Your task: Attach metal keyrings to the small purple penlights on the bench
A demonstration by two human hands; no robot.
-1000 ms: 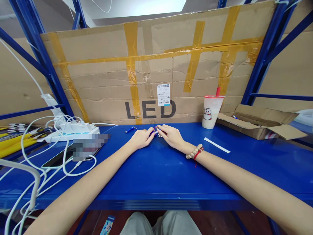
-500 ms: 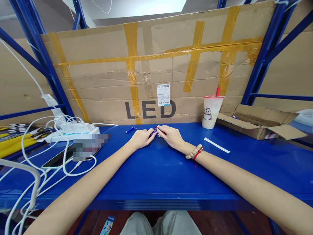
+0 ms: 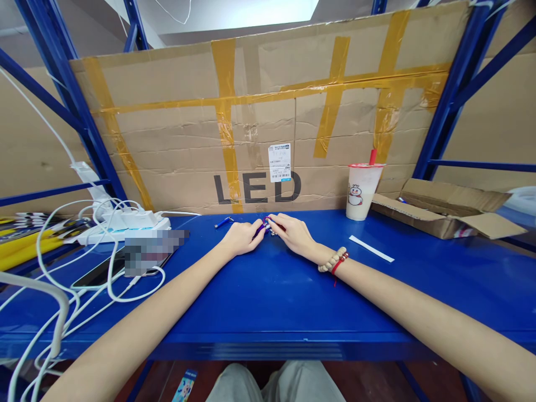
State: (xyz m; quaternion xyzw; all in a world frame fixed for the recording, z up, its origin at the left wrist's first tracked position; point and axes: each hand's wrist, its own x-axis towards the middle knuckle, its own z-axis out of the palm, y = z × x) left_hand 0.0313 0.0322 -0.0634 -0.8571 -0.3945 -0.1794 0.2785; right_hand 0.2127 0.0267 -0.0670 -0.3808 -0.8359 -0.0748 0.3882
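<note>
Both my hands meet near the back of the blue shelf table [image 3: 259, 296]. My left hand [image 3: 242, 237] is closed, its thumb and fingers pinching a small blue-purple piece with shiny metal parts [image 3: 267, 225]. Fingers of my right hand [image 3: 291, 230] close on the same piece from the other side; they hide much of it, so its kind is unclear. Just left of my left hand lies a small blue stick-like item with a metal end [image 3: 224, 223]. A beaded bracelet [image 3: 333, 260] and a red cord are on my right wrist.
A lidded drink cup [image 3: 360, 192] with a red straw, a white strip [image 3: 371, 249] and an open cardboard box [image 3: 435, 215] stand or lie to the right. On the left are a power strip [image 3: 125, 226], white cables and phones [image 3: 100, 269]. A large cardboard sheet [image 3: 180, 139] backs the table.
The fingers of both hands have shifted very slightly around the small blue-purple piece. Everything else looks the same.
</note>
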